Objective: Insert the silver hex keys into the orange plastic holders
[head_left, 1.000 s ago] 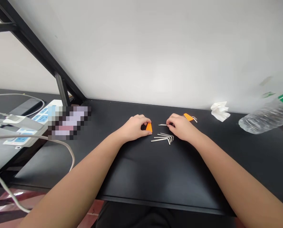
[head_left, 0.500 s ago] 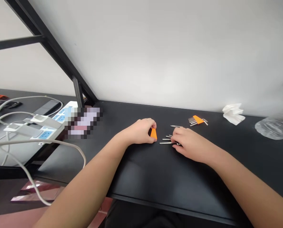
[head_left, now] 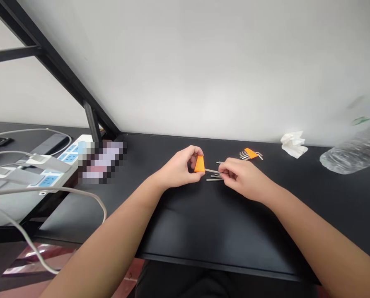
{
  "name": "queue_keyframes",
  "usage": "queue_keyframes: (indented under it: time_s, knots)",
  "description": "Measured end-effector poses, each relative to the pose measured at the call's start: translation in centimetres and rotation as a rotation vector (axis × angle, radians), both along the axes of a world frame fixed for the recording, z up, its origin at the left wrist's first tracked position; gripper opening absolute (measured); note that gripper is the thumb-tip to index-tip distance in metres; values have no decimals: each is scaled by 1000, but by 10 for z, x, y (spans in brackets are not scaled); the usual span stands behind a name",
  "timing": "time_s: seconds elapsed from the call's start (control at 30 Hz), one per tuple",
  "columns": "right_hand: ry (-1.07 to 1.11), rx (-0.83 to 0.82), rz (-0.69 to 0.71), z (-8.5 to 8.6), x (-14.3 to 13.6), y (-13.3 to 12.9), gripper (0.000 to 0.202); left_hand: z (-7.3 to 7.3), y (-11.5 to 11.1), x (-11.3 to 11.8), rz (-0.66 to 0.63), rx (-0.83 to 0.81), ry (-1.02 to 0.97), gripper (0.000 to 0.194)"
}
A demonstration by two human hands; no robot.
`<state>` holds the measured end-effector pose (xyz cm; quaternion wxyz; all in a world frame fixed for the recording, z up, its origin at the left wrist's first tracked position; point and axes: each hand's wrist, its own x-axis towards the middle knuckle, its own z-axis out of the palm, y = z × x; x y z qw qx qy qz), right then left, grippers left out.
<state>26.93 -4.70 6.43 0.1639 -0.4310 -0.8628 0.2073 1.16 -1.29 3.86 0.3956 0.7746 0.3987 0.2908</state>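
My left hand (head_left: 186, 167) pinches an orange hex key holder (head_left: 200, 164) between thumb and fingers, just above the black table. In my right hand (head_left: 239, 176) is a metal hex key (head_left: 212, 170), its far end pointing left and meeting the holder's right side; whether it sits inside a slot I cannot tell. Several loose hex keys (head_left: 214, 179) lie on the table under and beside my right fingertips, partly hidden by them. Farther back, a second orange holder (head_left: 250, 153) rests with several hex keys through it.
A crumpled white tissue (head_left: 293, 144) and a clear plastic bottle (head_left: 352, 151) lie on the black table (head_left: 203, 223) at the right. Power strips (head_left: 69, 157) with chargers and white cables (head_left: 91, 194) occupy the left, near a black metal frame (head_left: 91, 120) and a blurred-out item (head_left: 102, 163).
My right hand has picked up a hex key from the loose ones and brought its end to the orange holder. My left hand still grips the holder, now turned slightly. The view has shifted right.
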Motion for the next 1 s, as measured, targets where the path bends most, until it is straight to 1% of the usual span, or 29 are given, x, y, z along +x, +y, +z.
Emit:
queue_keyframes:
  time_s: [0.1,0.33,0.53,0.7,0.87,1.0]
  knots:
    - [51,-9,25,0,-2,-1,13,-1,-1,2,-6,-26,-52,45]
    - [62,-18,-17,4,3,0,17,-1,0,2,-3,-22,-29,43]
    - [81,-38,-20,7,2,-1,20,1,0,2,6,-21,-5,43]
    - [77,-19,-16,6,3,0,22,1,0,2,0,-16,-25,42]
    - [95,-4,-34,6,6,0,20,2,0,1,23,-9,-27,42]
    - [95,9,-17,7,6,0,21,1,0,1,11,-16,-35,41]
